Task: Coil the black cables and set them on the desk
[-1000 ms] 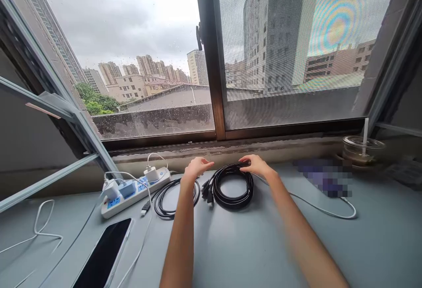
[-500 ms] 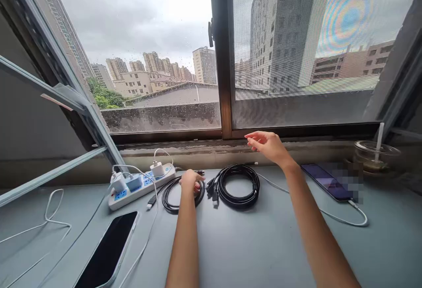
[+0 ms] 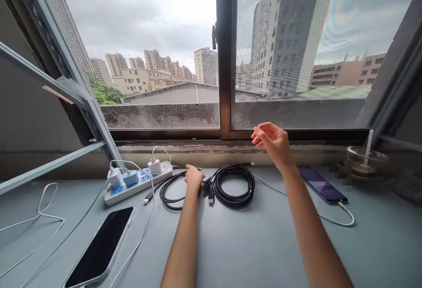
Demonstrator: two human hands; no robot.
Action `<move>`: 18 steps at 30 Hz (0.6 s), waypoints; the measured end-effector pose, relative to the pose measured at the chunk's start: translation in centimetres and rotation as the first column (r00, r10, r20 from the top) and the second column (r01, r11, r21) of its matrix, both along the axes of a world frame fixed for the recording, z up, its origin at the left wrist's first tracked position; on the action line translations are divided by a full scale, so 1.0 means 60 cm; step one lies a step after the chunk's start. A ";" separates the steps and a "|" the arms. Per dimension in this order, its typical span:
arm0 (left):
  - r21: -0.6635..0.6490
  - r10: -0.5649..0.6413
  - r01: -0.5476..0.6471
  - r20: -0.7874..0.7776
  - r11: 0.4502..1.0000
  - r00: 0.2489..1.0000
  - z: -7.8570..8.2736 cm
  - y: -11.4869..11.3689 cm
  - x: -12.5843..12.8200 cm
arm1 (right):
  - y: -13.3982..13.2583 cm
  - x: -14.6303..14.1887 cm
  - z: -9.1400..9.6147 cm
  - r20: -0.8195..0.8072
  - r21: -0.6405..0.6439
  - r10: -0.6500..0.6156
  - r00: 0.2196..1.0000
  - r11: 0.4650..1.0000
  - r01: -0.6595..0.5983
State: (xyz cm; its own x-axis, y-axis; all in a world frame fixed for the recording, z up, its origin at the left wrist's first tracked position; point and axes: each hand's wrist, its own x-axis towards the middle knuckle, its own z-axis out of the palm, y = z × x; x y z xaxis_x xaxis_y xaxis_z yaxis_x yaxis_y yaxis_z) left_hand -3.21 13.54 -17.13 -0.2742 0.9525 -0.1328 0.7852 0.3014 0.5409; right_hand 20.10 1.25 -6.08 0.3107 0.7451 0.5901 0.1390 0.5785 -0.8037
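Two coils of black cable lie on the grey table below the window. My left hand [image 3: 193,177] rests with curled fingers on the right edge of the smaller, thinner coil [image 3: 172,191], gripping it. The thicker coil [image 3: 233,185] lies just to its right, with its black plugs [image 3: 208,190] beside my left hand. My right hand [image 3: 273,140] hovers in the air above and behind the thick coil, fingers loosely spread, holding nothing.
A white power strip [image 3: 138,179] with white chargers sits at the left, white leads trailing from it. A dark phone [image 3: 100,248] lies near the front left. A second phone [image 3: 322,185] on a white cable lies at the right, near a plastic cup [image 3: 364,159] with a straw.
My right hand has let go of the thick coil and risen above it. My left hand has come down onto the thin coil and closed on its edge.
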 end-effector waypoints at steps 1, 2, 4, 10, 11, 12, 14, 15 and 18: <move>-0.010 0.041 -0.041 0.000 0.999 0.999 0.005 -0.003 0.004 | -0.006 0.001 0.004 -0.007 0.016 -0.011 1.000 1.000 0.011; -0.016 0.077 -0.077 0.004 0.997 0.997 0.011 -0.006 0.007 | -0.013 0.004 0.007 -0.022 0.038 -0.023 1.000 0.999 0.024; 0.002 0.113 -0.113 0.034 0.994 0.993 0.026 -0.015 0.007 | -0.025 0.009 0.015 -0.076 0.106 -0.039 0.996 0.993 0.047; 0.221 0.141 -0.182 0.192 0.958 0.971 0.092 -0.039 -0.014 | -0.050 0.028 0.028 -0.217 0.359 0.038 0.975 0.932 0.043; 0.275 0.142 -0.202 0.225 0.940 0.964 0.104 -0.042 -0.018 | -0.052 0.030 0.029 -0.224 0.384 0.062 0.973 0.923 0.029; 0.329 0.138 -0.223 0.263 0.918 0.955 0.116 -0.045 -0.022 | -0.053 0.032 0.029 -0.230 0.401 0.084 0.970 0.916 0.016; 0.427 0.113 -0.269 0.356 0.863 0.928 0.139 -0.051 -0.027 | -0.053 0.032 0.030 -0.251 0.419 0.127 0.960 0.908 -0.011; 0.466 0.094 -0.296 0.408 0.834 0.908 0.150 -0.054 -0.028 | -0.053 0.032 0.030 -0.268 0.425 0.148 0.952 0.905 -0.021; 0.541 -0.002 -0.365 0.562 0.758 0.827 0.182 -0.068 -0.028 | -0.054 0.028 0.034 -0.315 0.447 0.205 0.927 0.893 -0.045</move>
